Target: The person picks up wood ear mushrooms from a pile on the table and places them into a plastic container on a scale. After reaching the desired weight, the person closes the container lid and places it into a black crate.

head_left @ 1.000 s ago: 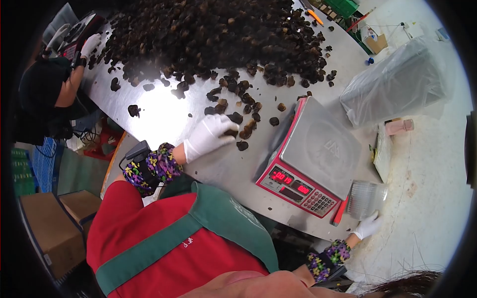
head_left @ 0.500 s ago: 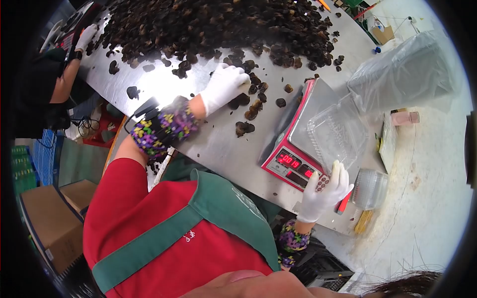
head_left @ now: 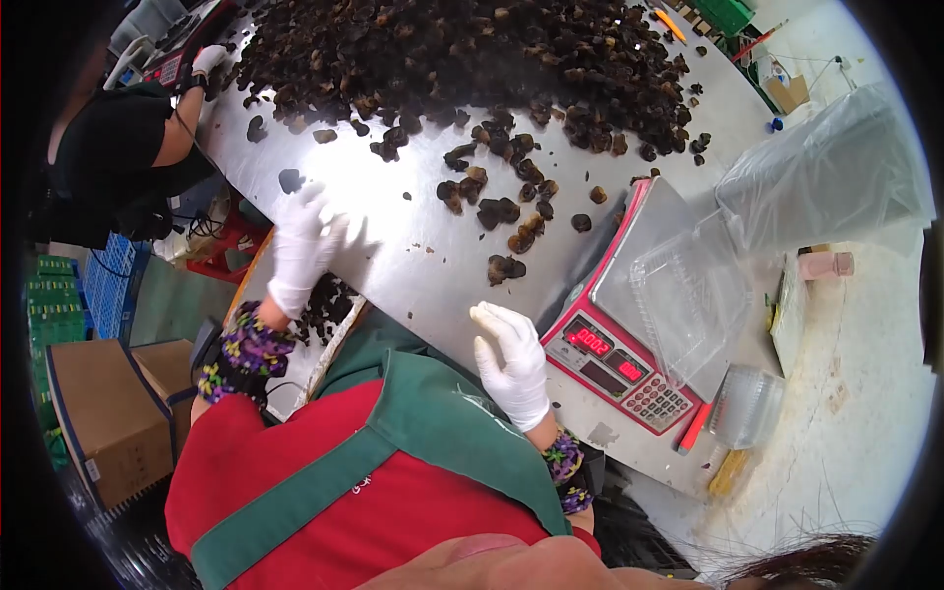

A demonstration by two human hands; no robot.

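Note:
My left hand (head_left: 305,246), in a white glove, hovers over the near left part of the metal table (head_left: 393,265). Its fingers are spread, slightly blurred, with nothing visible in them, close to one dark piece (head_left: 291,181). Also gloved in white, my right hand (head_left: 511,362) is at the table's near edge, left of the red scale (head_left: 615,369), fingers extended and empty. An open clear plastic container (head_left: 678,295) rests on the scale's plate. Loose dark, dried-looking pieces (head_left: 499,212) lie between my hands and a large heap of the same (head_left: 442,59).
A co-worker's gloved hand (head_left: 209,59) is at the upper left. Right of the scale are a plastic-covered box (head_left: 826,177), stacked clear containers (head_left: 747,405) and a red-handled tool (head_left: 694,429). Cardboard boxes (head_left: 113,418) stand at lower left.
My left hand has moved left, away from the loose pieces. My right hand has left the scale's keypad and container edge and moved left. The scale's display reading has changed.

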